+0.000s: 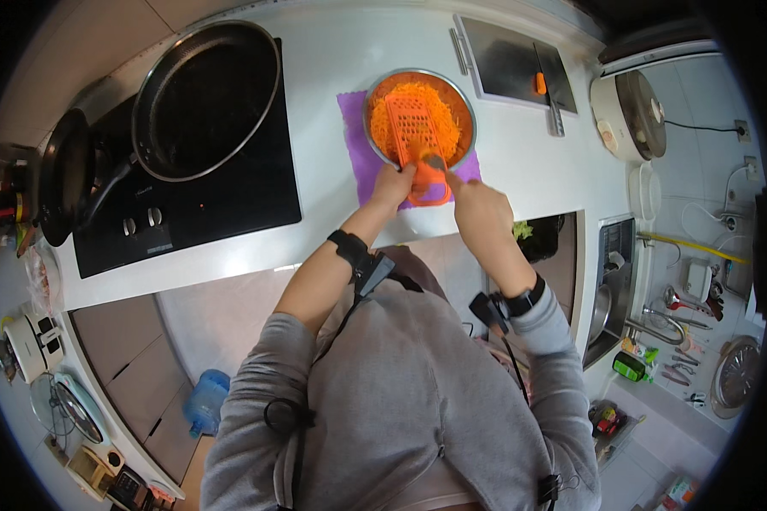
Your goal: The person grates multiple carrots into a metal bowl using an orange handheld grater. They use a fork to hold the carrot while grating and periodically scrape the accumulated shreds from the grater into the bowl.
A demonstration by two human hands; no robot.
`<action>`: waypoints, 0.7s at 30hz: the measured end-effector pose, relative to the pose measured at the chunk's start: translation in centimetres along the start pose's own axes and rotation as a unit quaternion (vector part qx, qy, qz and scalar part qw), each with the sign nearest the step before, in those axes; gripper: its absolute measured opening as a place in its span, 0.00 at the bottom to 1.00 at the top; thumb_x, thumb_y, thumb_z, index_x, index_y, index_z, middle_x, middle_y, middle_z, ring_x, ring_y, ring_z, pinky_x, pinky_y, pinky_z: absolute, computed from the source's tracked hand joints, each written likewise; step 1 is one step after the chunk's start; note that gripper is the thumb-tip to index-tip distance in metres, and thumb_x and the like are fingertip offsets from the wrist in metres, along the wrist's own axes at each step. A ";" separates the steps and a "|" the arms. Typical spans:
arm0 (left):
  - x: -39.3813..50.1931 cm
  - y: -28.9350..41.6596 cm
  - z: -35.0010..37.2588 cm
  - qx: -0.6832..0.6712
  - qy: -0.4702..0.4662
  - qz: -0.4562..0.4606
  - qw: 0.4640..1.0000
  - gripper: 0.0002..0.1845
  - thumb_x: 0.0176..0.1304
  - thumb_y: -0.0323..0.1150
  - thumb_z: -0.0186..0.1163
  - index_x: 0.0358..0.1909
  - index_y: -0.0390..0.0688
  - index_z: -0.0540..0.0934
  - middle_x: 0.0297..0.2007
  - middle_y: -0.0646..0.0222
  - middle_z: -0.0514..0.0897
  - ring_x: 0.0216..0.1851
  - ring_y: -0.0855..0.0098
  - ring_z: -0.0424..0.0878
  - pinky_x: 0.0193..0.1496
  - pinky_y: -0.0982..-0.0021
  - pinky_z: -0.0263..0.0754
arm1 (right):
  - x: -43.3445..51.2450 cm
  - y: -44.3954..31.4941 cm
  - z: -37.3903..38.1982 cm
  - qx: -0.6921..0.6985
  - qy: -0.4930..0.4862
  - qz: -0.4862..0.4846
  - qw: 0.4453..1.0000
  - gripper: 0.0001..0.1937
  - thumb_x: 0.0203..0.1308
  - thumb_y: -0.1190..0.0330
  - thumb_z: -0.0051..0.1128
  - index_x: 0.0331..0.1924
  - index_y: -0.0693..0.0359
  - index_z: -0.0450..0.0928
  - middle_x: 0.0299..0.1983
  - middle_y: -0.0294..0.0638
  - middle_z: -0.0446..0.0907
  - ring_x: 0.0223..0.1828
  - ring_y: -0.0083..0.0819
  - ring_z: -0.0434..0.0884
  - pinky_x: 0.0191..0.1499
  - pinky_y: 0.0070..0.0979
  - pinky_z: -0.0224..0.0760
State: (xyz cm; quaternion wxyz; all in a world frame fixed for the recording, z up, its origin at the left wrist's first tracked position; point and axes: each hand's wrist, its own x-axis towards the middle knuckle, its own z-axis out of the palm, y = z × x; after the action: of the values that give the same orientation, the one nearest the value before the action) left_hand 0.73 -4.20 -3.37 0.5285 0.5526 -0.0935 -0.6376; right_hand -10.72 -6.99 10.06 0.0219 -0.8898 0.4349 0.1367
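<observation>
A metal bowl (pixel 471 102) stands on a purple scallop-edged cloth (pixel 356 137), filled with shredded orange vegetable (pixel 444 105) that looks like carrot. An orange plastic grater (pixel 399 110) slopes across the bowl's near rim, its handle loop towards me. My left hand (pixel 393 185) grips the grater's lower left side. In my right hand (pixel 482 204) is a small metal utensil (pixel 433 161), apparently a spoon, over the grater's lower part. Motion blur and my fingers hide much of it. Orange shreds cling to the grater near both hands.
Left of the bowl, a large frying pan (pixel 208 96) rests on a black cooktop (pixel 230 211). At the back right lies a cutting board (pixel 498 61) with a kitchen knife (pixel 555 118) and an orange piece (pixel 541 83). A rice cooker (pixel 620 118) and sink (pixel 597 338) are further right.
</observation>
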 end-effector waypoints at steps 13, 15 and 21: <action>1.2 -1.2 -0.6 0.030 0.001 -0.001 1.000 0.19 0.66 0.36 0.51 0.43 0.25 0.73 0.30 0.55 0.82 0.29 0.64 0.83 0.29 0.68 0.80 | -0.1 0.2 1.2 0.011 0.015 0.015 1.000 0.23 0.56 0.74 0.43 0.58 0.52 0.69 0.31 0.48 0.80 0.31 0.44 0.82 0.33 0.37 0.75; 1.3 -1.3 -0.7 0.023 -0.003 -0.006 1.000 0.19 0.66 0.36 0.51 0.42 0.25 0.73 0.30 0.55 0.82 0.28 0.64 0.83 0.29 0.68 0.80 | -0.1 0.0 1.2 0.012 0.024 0.021 0.999 0.24 0.56 0.75 0.43 0.59 0.51 0.68 0.31 0.48 0.80 0.31 0.44 0.82 0.33 0.37 0.76; 1.9 -1.9 -0.8 0.096 0.035 0.020 0.995 0.18 0.66 0.36 0.51 0.43 0.26 0.73 0.30 0.54 0.82 0.28 0.64 0.83 0.29 0.68 0.80 | -0.3 -0.3 1.4 0.001 -0.017 0.022 1.000 0.24 0.55 0.75 0.43 0.59 0.51 0.68 0.33 0.49 0.80 0.31 0.43 0.82 0.33 0.37 0.76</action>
State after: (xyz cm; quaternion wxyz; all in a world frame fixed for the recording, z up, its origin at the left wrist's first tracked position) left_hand 0.60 -4.50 -6.08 0.4886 0.6210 -0.1470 -0.5950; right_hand -11.02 -6.33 8.76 0.0274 -0.8776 0.4541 0.1514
